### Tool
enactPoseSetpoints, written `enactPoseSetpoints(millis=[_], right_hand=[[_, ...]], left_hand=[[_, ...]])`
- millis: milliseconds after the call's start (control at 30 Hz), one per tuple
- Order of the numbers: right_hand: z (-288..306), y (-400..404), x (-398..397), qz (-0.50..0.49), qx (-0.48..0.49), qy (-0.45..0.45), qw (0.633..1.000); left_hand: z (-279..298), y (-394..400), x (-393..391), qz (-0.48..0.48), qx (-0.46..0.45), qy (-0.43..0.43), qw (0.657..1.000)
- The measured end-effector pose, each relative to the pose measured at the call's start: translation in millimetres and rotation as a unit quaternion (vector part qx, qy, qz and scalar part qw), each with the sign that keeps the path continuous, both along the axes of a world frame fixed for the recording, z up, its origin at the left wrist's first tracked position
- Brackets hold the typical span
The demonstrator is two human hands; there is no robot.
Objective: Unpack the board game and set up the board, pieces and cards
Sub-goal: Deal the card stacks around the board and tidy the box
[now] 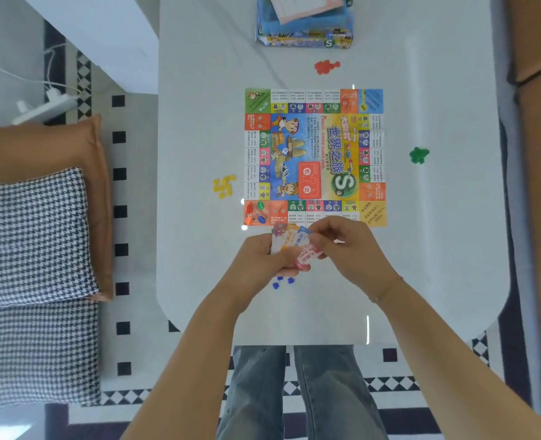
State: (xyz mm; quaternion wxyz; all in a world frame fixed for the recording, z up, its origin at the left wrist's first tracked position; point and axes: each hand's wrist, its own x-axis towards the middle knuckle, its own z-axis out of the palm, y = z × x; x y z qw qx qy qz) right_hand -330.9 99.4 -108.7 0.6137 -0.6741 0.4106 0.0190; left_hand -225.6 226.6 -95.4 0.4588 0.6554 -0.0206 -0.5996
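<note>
Head view showed the board (315, 157) laid flat mid-table, with the left hand (262, 258) gripping a fanned stack of cards (289, 241) just below its near edge. The right hand (345, 246) pinched one card (308, 257) from that stack. The step in hand looked like sorting the cards, and the next move probably called for laying them down by kind beside the board.

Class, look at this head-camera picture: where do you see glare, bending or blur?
Head view: bright glare streaks on the white table; wide-angle lens bends the table's edges; small print on the board is unreadable; the cards held in both hands look soft.
</note>
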Motion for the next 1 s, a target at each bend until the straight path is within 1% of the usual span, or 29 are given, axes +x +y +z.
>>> enactPoseSetpoints(millis=[167, 233, 333, 433, 500, 567, 633, 667, 767, 833, 867, 933, 1000], right_hand=[[3.2, -16.3, -3.9, -0.023, 0.043, 0.001, 0.999], [2.2, -17.3, -3.8, -0.025, 0.038, 0.009, 0.999], [-2.8, -18.6, -7.0, -0.053, 0.011, 0.017, 0.998], [-12.0, -19.0, -21.4, -0.066, -0.071, 0.041, 0.994], [-27.4, -18.5, -37.8, -0.037, -0.09, 0.066, 0.993], [-51.0, -12.9, -52.1, 0.04, -0.102, 0.104, 0.989], [-76.1, -4.1, -60.2, 0.12, -0.152, 0.136, 0.972], [-85.6, 0.7, -61.2, 0.144, -0.181, 0.142, 0.962], [-99.9, 12.3, -59.4, 0.163, -0.267, 0.146, 0.938], [-103.2, 15.4, -59.6, 0.152, -0.317, 0.145, 0.925], [-102.8, 16.1, -59.9, 0.134, -0.324, 0.146, 0.925], [-93.2, 14.7, -56.4, 0.052, -0.295, 0.113, 0.948], [-72.6, 7.6, -47.6, -0.055, -0.234, 0.037, 0.97]], left_hand=[[-2.0, -10.4, -4.0, 0.024, 0.009, -0.034, 0.999], [-3.3, -10.7, -6.6, 0.034, 0.01, -0.036, 0.999], [-6.3, -13.3, -8.6, 0.051, 0.007, -0.02, 0.998], [-10.7, -11.5, -6.4, 0.08, 0.023, -0.031, 0.996], [-13.6, -9.5, -3.9, 0.083, 0.034, -0.045, 0.995], [-15.7, -7.4, -2.1, 0.085, 0.037, -0.044, 0.995], [-18.7, -6.4, -0.7, 0.081, 0.044, -0.041, 0.995], [-20.3, -5.8, -0.3, 0.079, 0.05, -0.041, 0.995], [-24.5, -4.2, -0.5, 0.072, 0.067, -0.039, 0.994], [-25.1, -3.7, -1.8, 0.062, 0.071, -0.033, 0.995], [-24.7, -3.5, -2.6, 0.055, 0.072, -0.032, 0.995], [-23.9, -4.2, -3.7, 0.043, 0.069, -0.03, 0.996], [-23.4, -7.8, -3.7, 0.025, 0.062, -0.029, 0.997]])
